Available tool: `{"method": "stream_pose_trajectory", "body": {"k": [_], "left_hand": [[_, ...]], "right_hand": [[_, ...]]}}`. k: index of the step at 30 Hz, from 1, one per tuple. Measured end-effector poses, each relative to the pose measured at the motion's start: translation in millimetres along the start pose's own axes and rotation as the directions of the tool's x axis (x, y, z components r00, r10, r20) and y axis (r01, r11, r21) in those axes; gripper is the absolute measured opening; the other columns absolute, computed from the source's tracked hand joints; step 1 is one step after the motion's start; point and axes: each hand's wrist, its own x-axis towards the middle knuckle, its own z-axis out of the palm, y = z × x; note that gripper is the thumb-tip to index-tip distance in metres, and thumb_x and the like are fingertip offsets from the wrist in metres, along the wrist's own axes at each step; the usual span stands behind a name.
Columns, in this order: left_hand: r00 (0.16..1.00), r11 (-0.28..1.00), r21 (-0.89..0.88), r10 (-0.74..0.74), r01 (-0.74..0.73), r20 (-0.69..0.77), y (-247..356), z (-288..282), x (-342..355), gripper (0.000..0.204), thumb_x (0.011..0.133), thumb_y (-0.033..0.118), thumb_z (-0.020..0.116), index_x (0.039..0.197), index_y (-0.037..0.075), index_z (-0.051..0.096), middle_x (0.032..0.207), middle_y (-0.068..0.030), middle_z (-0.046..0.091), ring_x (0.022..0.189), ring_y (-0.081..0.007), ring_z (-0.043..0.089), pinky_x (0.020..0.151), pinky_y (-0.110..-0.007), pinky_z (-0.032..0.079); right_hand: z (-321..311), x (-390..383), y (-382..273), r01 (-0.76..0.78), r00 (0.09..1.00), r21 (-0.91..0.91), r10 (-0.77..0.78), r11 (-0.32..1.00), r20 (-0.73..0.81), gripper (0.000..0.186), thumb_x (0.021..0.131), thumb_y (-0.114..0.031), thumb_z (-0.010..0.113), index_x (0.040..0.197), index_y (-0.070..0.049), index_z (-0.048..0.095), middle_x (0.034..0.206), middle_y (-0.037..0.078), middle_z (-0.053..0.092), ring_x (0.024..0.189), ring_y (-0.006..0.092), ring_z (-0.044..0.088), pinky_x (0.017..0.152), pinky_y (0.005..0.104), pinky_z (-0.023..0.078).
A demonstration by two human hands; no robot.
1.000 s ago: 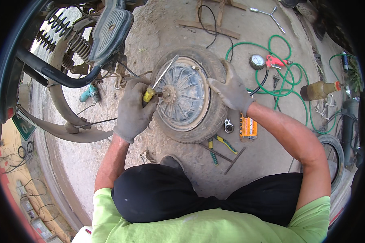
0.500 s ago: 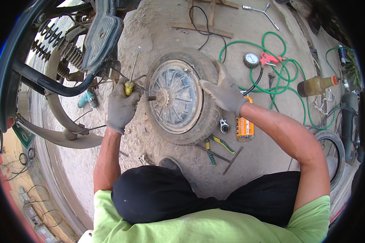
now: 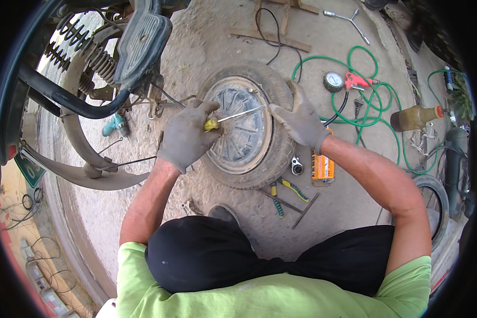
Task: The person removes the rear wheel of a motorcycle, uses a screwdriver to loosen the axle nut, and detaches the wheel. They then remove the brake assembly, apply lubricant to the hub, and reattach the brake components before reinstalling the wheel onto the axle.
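In front of me a wheel stands tilted, with a dusty black tyre [image 3: 232,179] around a spoked rim [image 3: 237,153]. My left hand [image 3: 188,132], in a grey glove, is closed around the yellow handle of a screwdriver [image 3: 243,114]. Its metal shaft crosses the rim's face, and the tip is at the rim's right edge near my right thumb. My right hand [image 3: 302,119], also gloved, grips the tyre's right side, thumb toward the rim and fingers over the tread. My left hand hides the hub.
A raised vehicle frame [image 3: 69,103] with coil springs fills the upper left. Near the wheel lie pliers [image 3: 291,188], a ratchet [image 3: 297,167], an orange bit case [image 3: 322,168] and a T-handle tool [image 3: 306,211]. Rightward are a green hose [image 3: 379,100], a gauge [image 3: 333,81] and a bottle [image 3: 414,117].
My left hand has moved right with the screwdriver, from beside the wheel to over the hub. The screwdriver has swung from pointing up to pointing right. My right hand stays on the tyre.
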Motion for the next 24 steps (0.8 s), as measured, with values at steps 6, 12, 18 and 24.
{"method": "stream_pose_trajectory", "body": {"k": [6, 12, 18, 24], "left_hand": [[0.952, 0.993, 0.096, -0.097, 0.072, 0.289, -13.2, 3.3, 31.7, 0.029, 0.091, 0.018, 0.078, 0.119, 0.010, 0.080, 0.099, -0.0193, 0.079, 0.099, -0.0393, 0.078, 0.087, -0.051, 0.060], [0.919, 0.777, -0.507, -0.385, 0.372, 0.085, -45.9, -16.6, -15.4, 0.020, 0.091, 0.004, 0.075, 0.111, 0.000, 0.078, 0.086, -0.0052, 0.077, 0.073, -0.0101, 0.066, 0.067, -0.028, 0.055], [0.867, 0.590, -0.711, -0.495, 0.384, 0.058, -49.0, -19.3, -86.2, 0.022, 0.094, -0.003, 0.076, 0.115, 0.000, 0.078, 0.093, 0.0009, 0.074, 0.073, -0.0015, 0.059, 0.063, -0.019, 0.048], [0.982, 0.986, 0.040, 0.163, -0.160, -0.094, -21.7, -1.3, -8.2, 0.030, 0.091, 0.016, 0.080, 0.119, 0.006, 0.079, 0.101, -0.0154, 0.079, 0.096, -0.0400, 0.074, 0.090, -0.051, 0.057]], "right_hand": [[-1.9, 0.4, -2.8, 0.003, 1.000, 0.018, -0.003, 1.000, 0.007, 0.094, 0.099, -0.038, 0.078, 0.169, 0.002, 0.031, 0.162, 0.034, 0.051, 0.151, 0.0438, 0.054, 0.126, 0.0451, 0.042], [-2.5, -2.9, -9.3, 0.003, 1.000, 0.050, -0.003, 0.999, -0.010, 0.097, 0.099, -0.039, 0.079, 0.167, 0.010, 0.032, 0.162, 0.034, 0.052, 0.154, 0.0410, 0.052, 0.128, 0.0444, 0.039], [-1.9, -0.7, -7.4, 0.016, 1.000, 0.087, -0.016, 0.996, 0.008, 0.095, 0.099, -0.037, 0.080, 0.169, 0.006, 0.031, 0.163, 0.032, 0.051, 0.153, 0.0398, 0.052, 0.128, 0.0439, 0.039], [-2.0, -0.8, -5.7, 0.003, 1.000, 0.036, -0.004, 0.999, 0.011, 0.094, 0.100, -0.035, 0.078, 0.167, 0.010, 0.032, 0.162, 0.032, 0.053, 0.152, 0.0372, 0.053, 0.128, 0.0430, 0.039]]}}
